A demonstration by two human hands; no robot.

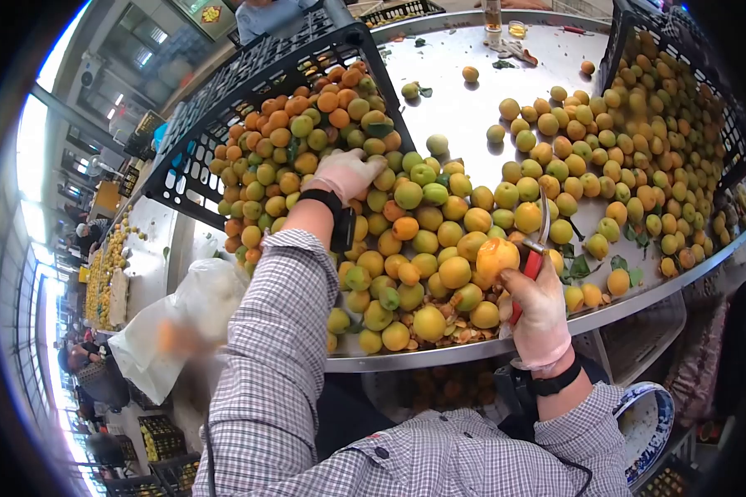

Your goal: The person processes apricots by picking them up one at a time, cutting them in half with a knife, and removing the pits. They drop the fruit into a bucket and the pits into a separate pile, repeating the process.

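Note:
A large heap of yellow, green and orange fruit [427,240] lies on the metal table [439,108], part of it spilling from a tipped black crate [199,157]. My left hand [346,176], in a thin pale glove, rests on the heap at the crate's mouth. Its fingertips reach in among the fruit, and what they grip, if anything, is hidden. My right hand [539,306], also gloved, is closed round a red-handled tool [532,267] with a curved metal end. Thumb and fingers of that hand also hold an orange fruit [497,259] with a partly cut surface. Peel scraps [448,325] lie below it.
Another tipped black crate [729,132] with fruit stands at the right. Leaves [578,267] lie near the table's front rim [622,302]. A glass jar [493,21] and a glove are at the back. A plastic bag [170,327] hangs at the left; people are beyond.

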